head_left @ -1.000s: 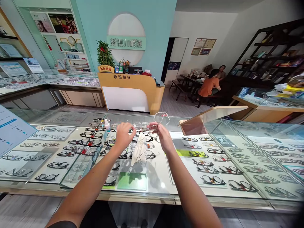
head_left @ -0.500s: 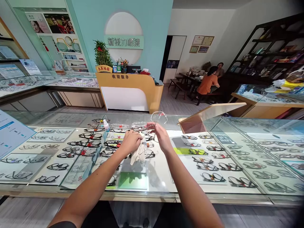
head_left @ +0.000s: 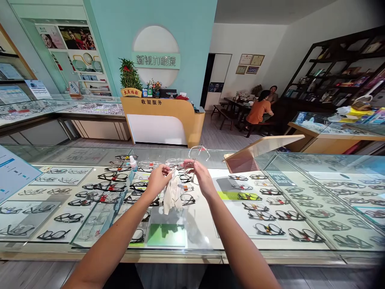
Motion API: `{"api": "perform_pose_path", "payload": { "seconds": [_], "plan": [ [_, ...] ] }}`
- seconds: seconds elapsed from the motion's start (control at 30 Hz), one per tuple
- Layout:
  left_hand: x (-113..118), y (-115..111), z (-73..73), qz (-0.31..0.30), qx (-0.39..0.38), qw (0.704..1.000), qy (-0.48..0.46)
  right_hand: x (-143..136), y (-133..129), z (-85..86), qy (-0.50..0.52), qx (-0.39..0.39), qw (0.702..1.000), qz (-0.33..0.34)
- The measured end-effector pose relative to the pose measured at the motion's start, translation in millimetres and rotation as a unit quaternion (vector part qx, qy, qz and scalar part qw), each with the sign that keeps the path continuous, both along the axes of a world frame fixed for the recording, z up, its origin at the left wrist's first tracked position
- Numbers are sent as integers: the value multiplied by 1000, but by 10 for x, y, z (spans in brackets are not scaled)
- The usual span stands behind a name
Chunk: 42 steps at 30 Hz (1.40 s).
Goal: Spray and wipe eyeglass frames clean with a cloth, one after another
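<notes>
My left hand (head_left: 159,178) is closed on a pale cleaning cloth (head_left: 173,196), which hangs down over the glass counter. Just to its right, my right hand (head_left: 202,174) pinches a pair of clear-framed eyeglasses (head_left: 199,152), held up above the counter; part of the frame is hidden behind the fingers. A small red mark shows on the upraised part of the glasses. Beyond my left hand stands a small spray bottle (head_left: 133,163) with a white top.
Rows of eyeglasses (head_left: 269,229) fill the glass display counter (head_left: 204,253). A tilted wooden stand (head_left: 243,162) is on the right, a blue-and-white sheet (head_left: 16,172) on the left. Behind are a reception desk (head_left: 192,120) and two people, one in an orange top (head_left: 258,112).
My left hand has moved slightly left, and the cloth hangs more spread out. My right hand still holds the glasses up. The whole view has tilted upward a little.
</notes>
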State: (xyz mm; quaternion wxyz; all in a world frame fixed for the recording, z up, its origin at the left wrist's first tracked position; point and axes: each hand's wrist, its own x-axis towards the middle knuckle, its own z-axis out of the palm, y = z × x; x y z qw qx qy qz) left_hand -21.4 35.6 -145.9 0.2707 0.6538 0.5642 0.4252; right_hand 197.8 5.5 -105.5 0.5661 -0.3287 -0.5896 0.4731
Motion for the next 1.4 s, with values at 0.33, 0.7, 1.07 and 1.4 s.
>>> {"api": "perform_pose_path", "payload": {
  "seconds": [0.33,0.7,1.07,1.4],
  "plan": [
    [-29,45,107,-23,-27,991,-130,-44,-34,-4,-13,3,1000,3],
    [107,-302,390,-177,-68,954,-231,-143,-141,53,-30,46,998,-18],
    [162,-360,427,-222,-95,925,-293,-164,-219,53,-42,30,999,8],
    [144,-438,441,-337,-239,852,-322,-181,-263,100,-64,48,996,35]
  ]
}}
